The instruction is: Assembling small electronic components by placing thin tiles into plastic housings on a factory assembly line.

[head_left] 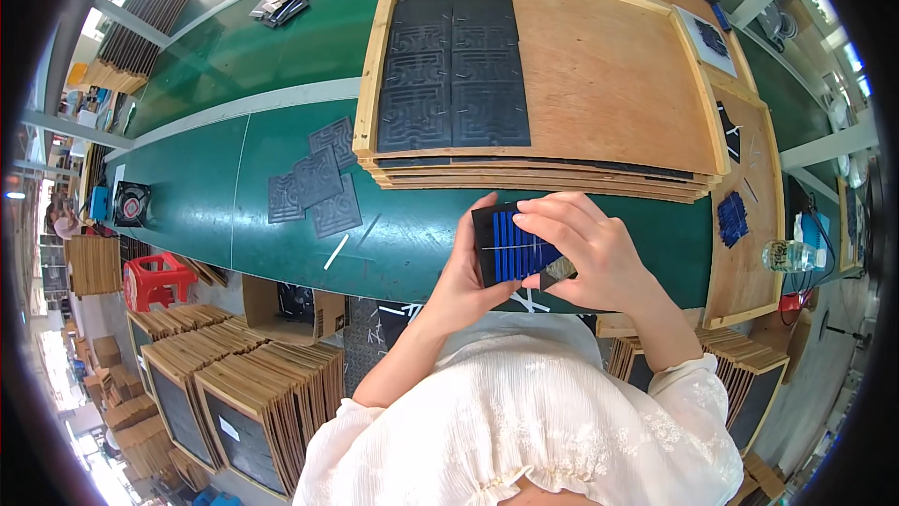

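In front of my body I hold a small dark square panel with blue strips point(510, 246), thin light lines crossing it. My left hand point(461, 277) grips its left edge, the thumb along the bottom. My right hand point(592, 258) is closed over its right side, fingertips on the blue face. Under the right fingers shows a small greyish-brown piece point(559, 270), partly covered; I cannot tell what it is. Just beyond my hands stands a stack of wooden trays point(543, 172). Its top tray point(599, 66) has dark square panels with a maze-like relief point(454, 66) in its left part.
Loose dark relief squares point(318, 178) lie on the green table point(201, 183), left of the trays. A white strip point(335, 251) lies near the front edge. To the right are a bundle of blue strips point(732, 218) and a clear bottle point(788, 256). Stacked wooden frames point(272, 384) and a red stool point(157, 281) stand below left.
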### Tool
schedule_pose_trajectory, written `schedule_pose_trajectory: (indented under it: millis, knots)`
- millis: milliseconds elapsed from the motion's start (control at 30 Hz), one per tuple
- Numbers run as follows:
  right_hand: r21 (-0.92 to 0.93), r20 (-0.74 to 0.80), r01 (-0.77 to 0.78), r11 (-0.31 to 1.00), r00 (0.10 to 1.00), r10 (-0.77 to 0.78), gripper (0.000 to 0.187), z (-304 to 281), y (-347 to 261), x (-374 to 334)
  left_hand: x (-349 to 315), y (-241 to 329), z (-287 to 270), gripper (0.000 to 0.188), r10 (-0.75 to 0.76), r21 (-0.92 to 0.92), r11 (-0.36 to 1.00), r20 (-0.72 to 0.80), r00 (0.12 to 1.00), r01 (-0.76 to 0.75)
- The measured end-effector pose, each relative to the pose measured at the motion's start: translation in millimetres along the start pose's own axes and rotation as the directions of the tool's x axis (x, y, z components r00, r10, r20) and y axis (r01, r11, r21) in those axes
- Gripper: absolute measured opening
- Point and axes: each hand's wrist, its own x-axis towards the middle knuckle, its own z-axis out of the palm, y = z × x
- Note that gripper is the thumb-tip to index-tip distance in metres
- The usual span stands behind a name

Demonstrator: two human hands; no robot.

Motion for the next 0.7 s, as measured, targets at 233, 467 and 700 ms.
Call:
schedule_pose_trajectory:
  millis: [233,467,700]
  knots:
    - [-0.039,0.005,0.012,0.999,1.0,-0.012,0.07,0.1,-2.9,2.1,0.3,4.9,1.9,0.102,-0.001,-0.009,1.0,-0.016,1.0,0.001]
    - [-0.05,0.009,0.015,0.999,1.0,-0.014,0.07,-0.6,-2.5,2.6,1.0,3.6,3.1,0.106,0.009,-0.015,1.0,-0.036,0.999,-0.01]
    - [0.024,-0.003,0.028,0.999,1.0,-0.028,0.072,-1.2,0.7,4.5,2.1,4.3,5.8,0.106,0.013,0.004,1.0,-0.046,0.999,-0.012]
